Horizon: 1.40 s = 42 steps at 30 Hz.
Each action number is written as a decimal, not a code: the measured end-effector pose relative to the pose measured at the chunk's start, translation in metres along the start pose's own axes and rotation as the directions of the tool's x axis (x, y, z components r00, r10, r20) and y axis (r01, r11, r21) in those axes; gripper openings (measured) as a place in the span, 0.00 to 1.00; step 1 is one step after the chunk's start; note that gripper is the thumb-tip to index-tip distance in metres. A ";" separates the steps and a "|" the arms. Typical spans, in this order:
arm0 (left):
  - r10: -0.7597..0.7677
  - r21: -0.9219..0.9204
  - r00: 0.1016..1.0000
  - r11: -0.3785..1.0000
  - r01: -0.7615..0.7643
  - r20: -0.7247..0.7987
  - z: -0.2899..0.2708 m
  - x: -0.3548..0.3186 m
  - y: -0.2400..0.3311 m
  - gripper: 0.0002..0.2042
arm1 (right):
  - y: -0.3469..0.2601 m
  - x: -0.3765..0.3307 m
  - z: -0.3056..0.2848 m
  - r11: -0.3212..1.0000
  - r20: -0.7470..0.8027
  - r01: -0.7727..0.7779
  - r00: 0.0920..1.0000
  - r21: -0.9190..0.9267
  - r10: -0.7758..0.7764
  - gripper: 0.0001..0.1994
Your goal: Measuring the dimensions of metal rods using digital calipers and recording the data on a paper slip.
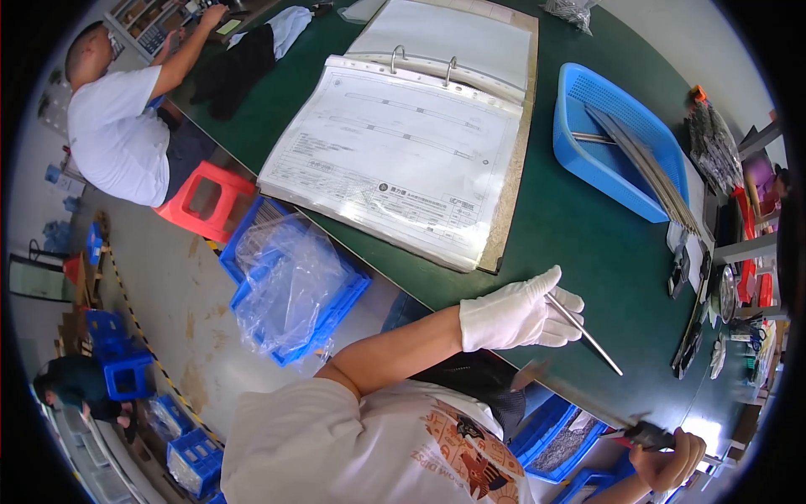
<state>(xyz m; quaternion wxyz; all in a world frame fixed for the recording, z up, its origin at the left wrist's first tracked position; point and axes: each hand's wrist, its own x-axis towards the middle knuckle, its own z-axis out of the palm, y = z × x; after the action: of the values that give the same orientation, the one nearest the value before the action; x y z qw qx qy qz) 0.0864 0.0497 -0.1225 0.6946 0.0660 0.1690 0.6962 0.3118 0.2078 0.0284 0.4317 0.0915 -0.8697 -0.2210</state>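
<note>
My left hand [525,317], in a white glove, is over the near edge of the green table. A thin, shiny metal rod [592,340] lies across its fingers, held in the loosely curled hand, with one end pointing down to the right. At the lower right, my bare right hand [672,462] is closed around a black tool with small metal prongs that looks like a caliper [648,434]. It is partly blurred, and the fingers cover some of it. The two hands are apart, and the caliper does not touch the rod.
An open ring binder [403,160] with a drawing covers the table's middle. Beyond, a blue basket [617,172] holds long metal rods. More calipers [690,346] lie at the right. A blue crate [323,332] with clear plastic stands below the edge. A co-worker [122,126] sits far left.
</note>
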 end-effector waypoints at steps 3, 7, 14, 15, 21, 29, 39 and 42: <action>-0.024 0.019 1.000 1.000 0.024 0.000 -0.001 -0.004 0.005 0.31 | 0.007 -0.019 -0.015 0.982 0.109 -0.133 0.983 -0.136 0.148 0.27; -0.152 0.022 0.985 0.988 0.151 0.083 0.011 0.016 0.008 0.33 | 0.011 -0.045 -0.031 0.845 0.241 -0.438 0.823 -0.306 0.514 0.21; -0.149 -0.052 0.988 0.988 0.147 -0.038 0.001 0.009 0.022 0.31 | -0.001 -0.014 0.002 0.958 0.247 -0.269 0.926 -0.098 0.286 0.25; -0.097 0.078 0.992 0.992 0.103 -0.076 0.011 0.003 0.024 0.32 | 0.002 -0.014 -0.002 0.947 0.239 -0.277 0.920 -0.163 0.311 0.25; -0.053 0.235 0.992 0.969 0.079 -0.116 0.023 0.000 0.013 0.34 | -0.001 -0.018 -0.019 0.842 0.191 -0.447 0.837 -0.303 0.513 0.25; -0.048 0.059 0.985 0.997 0.058 -0.163 0.014 -0.010 0.017 0.33 | -0.013 -0.026 -0.025 0.915 0.158 -0.344 0.912 -0.211 0.379 0.17; 0.085 0.250 0.977 0.968 -0.035 -0.194 0.029 -0.006 0.024 0.34 | -0.029 -0.077 -0.033 0.774 0.398 -0.595 0.671 -0.215 0.626 0.31; 0.074 0.252 0.985 0.967 -0.033 -0.153 0.024 -0.015 0.026 0.34 | -0.040 -0.093 -0.028 0.751 0.459 -0.643 0.628 -0.148 0.628 0.30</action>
<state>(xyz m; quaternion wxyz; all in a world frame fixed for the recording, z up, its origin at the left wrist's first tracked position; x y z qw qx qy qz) 0.0706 0.0394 -0.0892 0.6457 0.1007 0.3087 0.6911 0.3893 0.1961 -0.0415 0.2499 -0.2724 -0.9274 -0.0570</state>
